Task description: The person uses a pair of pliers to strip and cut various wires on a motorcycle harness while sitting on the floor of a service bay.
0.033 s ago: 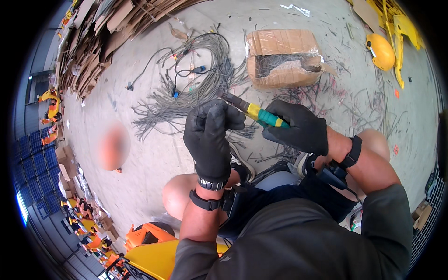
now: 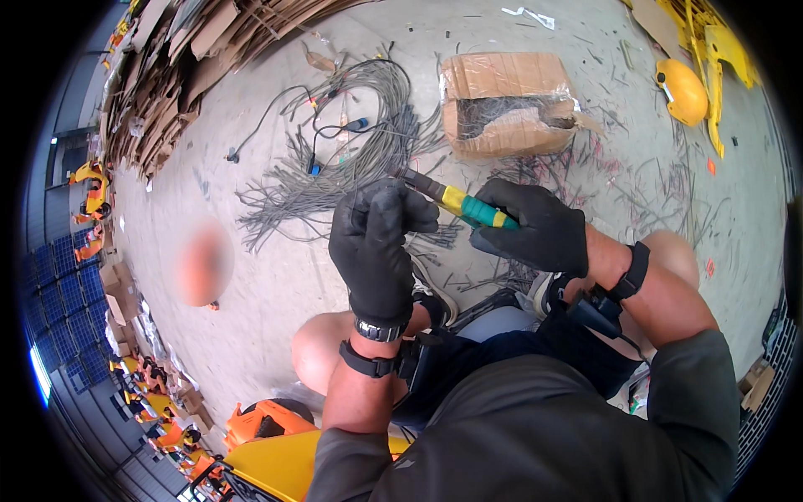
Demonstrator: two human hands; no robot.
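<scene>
In my gloved right hand (image 2: 531, 226) is a tool with green and yellow grips (image 2: 493, 216), its dark head angled up to the left. My gloved left hand (image 2: 381, 234) is closed just beside that head, its fingers curled; what they hold is too small or hidden to make out. Behind both hands lies a large tangled bundle of grey cables (image 2: 293, 201), with a blue connector (image 2: 356, 125) among them. A torn cardboard box (image 2: 506, 71) wrapped in clear film lies beyond my right hand, with dark strands in its opening.
Flattened cardboard (image 2: 196, 33) is piled at the upper left. Yellow plastic parts (image 2: 682, 92) lie at the upper right. Scattered wire offcuts (image 2: 619, 176) cover floor on the right. A yellow seat-like part (image 2: 268, 456) is beside me at lower left. Orange and yellow vehicles (image 2: 89, 188) line the left wall.
</scene>
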